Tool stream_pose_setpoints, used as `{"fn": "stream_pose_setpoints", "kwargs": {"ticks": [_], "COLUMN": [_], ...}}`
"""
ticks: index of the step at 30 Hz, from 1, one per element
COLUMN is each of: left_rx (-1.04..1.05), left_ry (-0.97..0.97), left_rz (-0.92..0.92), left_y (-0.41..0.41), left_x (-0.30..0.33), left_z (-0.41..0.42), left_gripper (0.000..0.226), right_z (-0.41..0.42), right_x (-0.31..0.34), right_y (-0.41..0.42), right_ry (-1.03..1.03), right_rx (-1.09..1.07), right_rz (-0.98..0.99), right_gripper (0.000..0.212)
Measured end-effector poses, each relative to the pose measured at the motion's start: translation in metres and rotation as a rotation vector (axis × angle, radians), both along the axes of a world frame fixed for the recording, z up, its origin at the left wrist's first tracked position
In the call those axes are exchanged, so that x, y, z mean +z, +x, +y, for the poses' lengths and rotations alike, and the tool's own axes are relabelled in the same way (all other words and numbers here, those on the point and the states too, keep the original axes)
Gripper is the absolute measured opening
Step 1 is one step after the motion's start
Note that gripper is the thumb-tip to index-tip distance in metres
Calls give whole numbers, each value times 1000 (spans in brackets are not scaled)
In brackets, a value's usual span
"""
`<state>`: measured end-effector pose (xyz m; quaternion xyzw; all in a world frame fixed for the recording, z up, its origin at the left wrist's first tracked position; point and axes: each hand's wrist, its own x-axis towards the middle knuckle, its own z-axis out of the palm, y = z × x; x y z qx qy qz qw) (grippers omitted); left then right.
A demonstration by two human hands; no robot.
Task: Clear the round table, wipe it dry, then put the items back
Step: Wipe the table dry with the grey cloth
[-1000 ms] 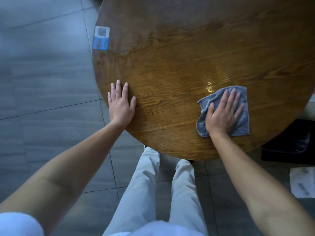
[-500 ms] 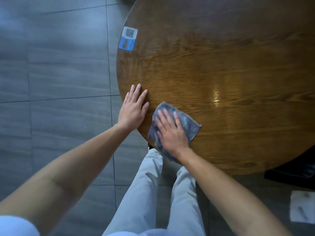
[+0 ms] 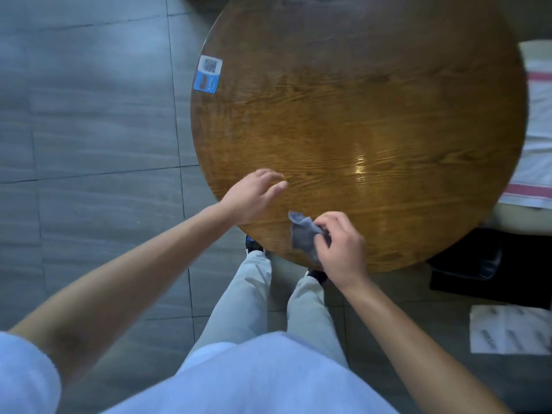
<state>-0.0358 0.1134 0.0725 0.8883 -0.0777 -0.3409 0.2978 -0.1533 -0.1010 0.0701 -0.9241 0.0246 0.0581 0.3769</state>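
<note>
The round wooden table fills the upper middle of the head view, its top bare apart from a blue and white QR sticker near the left rim. A bunched grey cloth hangs over the near edge, and my right hand grips it with curled fingers. Just above the table's near left edge is my left hand, fingers loosely extended and holding nothing.
A white cloth with red stripes lies on a cream seat at the right. On the floor below it sit a black bag and a white printed sheet. My legs stand under the near rim on grey tiles.
My right hand went from pressing the cloth flat to gathering it into a bunch and lifting it. My left hand has come up off the table edge.
</note>
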Motion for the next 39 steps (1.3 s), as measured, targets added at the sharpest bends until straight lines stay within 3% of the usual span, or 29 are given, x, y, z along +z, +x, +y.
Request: {"fn": "stream_pose_setpoints", "kwargs": {"ticks": [5, 10, 15, 21, 25, 30, 35, 39], "left_rx": [-28, -37, -132, -162, -78, 52, 130, 142], "left_ry": [-261, -445, -537, -521, -548, -748, -864, -889], "left_rz": [22, -222, -377, -478, -539, -369, -291, -245], "left_y": [-27, -34, -38, -73, -97, -119, -131, -136], "left_x": [90, 174, 236, 260, 266, 275, 288, 293], "left_z": [-50, -90, -126, -164, -176, -186, -189, -179], "left_gripper": [53, 48, 42, 31, 13, 13, 16, 27], "right_z": [-27, -69, -107, -137, -153, -166, -173, -166], "right_x": [103, 195, 239, 266, 272, 279, 278, 277], "right_y": [26, 24, 5, -31, -56, -80, -88, -87], "right_ry": [211, 384, 622, 798, 759, 568, 269, 234], "right_rx": [-147, -230, -296, -332, -285, -230, -102, -73], "right_rz": [-100, -172, -219, -226, -198, -169, -203, -197], "right_gripper": [20, 19, 30, 45, 49, 24, 39, 25]}}
